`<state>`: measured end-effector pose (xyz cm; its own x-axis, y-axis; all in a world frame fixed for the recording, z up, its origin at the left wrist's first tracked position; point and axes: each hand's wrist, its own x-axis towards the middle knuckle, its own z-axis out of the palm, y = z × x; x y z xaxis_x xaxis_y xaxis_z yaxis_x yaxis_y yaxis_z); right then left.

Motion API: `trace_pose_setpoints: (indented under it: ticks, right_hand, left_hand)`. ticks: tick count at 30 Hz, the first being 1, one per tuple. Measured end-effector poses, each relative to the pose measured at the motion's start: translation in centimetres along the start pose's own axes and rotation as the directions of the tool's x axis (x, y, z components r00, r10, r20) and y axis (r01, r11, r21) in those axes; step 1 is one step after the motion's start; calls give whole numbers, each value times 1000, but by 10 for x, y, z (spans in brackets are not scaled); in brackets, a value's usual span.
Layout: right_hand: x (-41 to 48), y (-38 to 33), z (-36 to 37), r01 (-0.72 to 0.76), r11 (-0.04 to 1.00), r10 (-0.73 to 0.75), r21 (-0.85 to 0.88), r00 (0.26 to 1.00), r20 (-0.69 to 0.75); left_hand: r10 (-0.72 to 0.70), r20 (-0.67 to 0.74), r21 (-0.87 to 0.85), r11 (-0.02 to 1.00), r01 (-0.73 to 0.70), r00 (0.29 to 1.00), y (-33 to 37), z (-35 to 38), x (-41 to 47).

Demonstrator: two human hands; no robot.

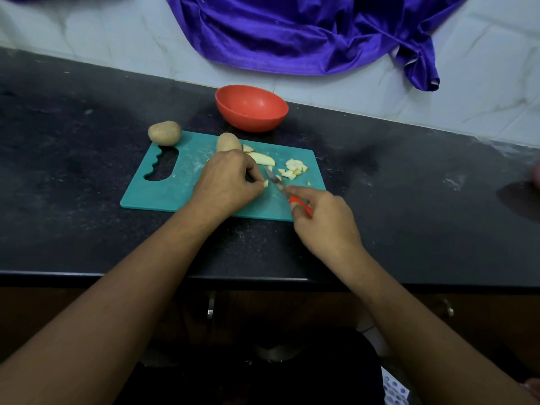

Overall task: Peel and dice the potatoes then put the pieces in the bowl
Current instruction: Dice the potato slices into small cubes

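Pale yellow potato piece (265, 183) lies near the middle of the teal cutting board (163, 197). The left hand (225, 182) pinches it between curled fingertips and holds it against the board.

Directions below are read from this piece, with 12 o'clock pointing away from the person.

- Knife (275, 182): the blade lies just beside the piece at 3 o'clock, tip toward 11 o'clock. Whether the edge touches the piece cannot be told. The orange handle runs off toward 4 o'clock.
- Right hand (321, 220): at 4 o'clock, over the near right corner of the board. Its fingers are curled round the knife handle, with the forefinger stretched along the top toward the blade.
- Potato wedge (263, 159): at 12 o'clock, flat on the board, just beyond the left knuckles.
- Diced pieces (295, 168): a loose heap at 2 o'clock on the board, with a few strays near the right edge.
- Whole potato (228, 142): unpeeled, at 11 o'clock on the far edge of the board.
- Second whole potato (164, 133): unpeeled, at 10 o'clock, on the counter (87, 171) touching the far left corner of the board.
- Bowl (251, 108): red, at 12 o'clock, upright on the black counter just beyond the board.
- Purple cloth (292, 33): farther out at 12 o'clock, draped against the pale tiled wall (87, 33).
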<state>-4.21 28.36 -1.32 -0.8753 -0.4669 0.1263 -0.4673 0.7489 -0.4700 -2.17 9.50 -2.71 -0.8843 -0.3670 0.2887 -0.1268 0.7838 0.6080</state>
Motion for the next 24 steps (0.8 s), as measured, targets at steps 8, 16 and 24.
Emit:
trace_pose_setpoints:
  ticks: [8, 16, 24]
  right_hand:
    - [-6, -13, -11, 75, 991, -80, -106, 996, -43]
    - [-11, -16, 0, 183, 920, -187, -346, 982, 23]
    - [-7, 0, 3, 72, 986, -77, -147, 997, -31]
  left_hand:
    - [-23, 7, -13, 1000, 23, 1000, -1, -2, 1]
    - [-8, 8, -17, 1000, 8, 1000, -3, -1, 2]
    - [-13, 25, -1, 1000, 13, 1000, -2, -4, 0]
